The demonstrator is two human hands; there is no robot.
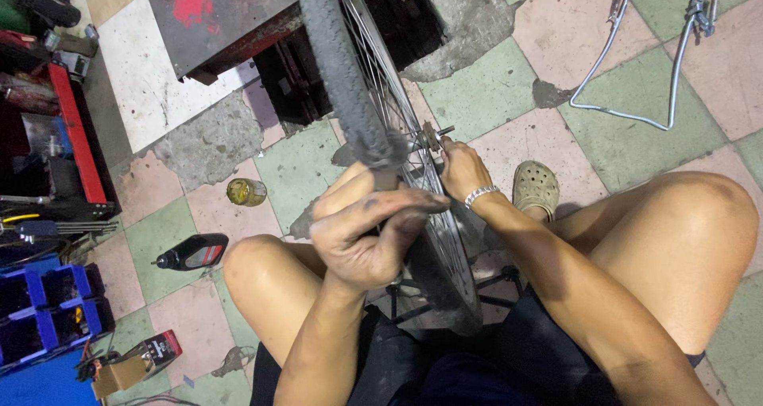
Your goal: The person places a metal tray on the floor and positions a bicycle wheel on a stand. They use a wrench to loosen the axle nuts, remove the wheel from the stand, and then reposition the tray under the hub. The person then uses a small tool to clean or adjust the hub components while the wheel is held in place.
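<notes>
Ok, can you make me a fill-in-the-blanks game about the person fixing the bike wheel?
1. The left hand grips the wheel's black ____.
2. The right hand works at the axle in the ____ of the bicycle wheel.
3. The wrist of the right hand wears a silver ____.
4. The black oil bottle lies on its side on the tiled ____.

Missing words: tyre; middle; bracelet; floor

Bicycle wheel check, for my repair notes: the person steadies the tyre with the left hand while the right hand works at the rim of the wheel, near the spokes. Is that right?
Not quite. The head view shows the right hand at the hub axle in the centre of the bicycle wheel, not at the rim. The left hand does steady the tyre.
</notes>
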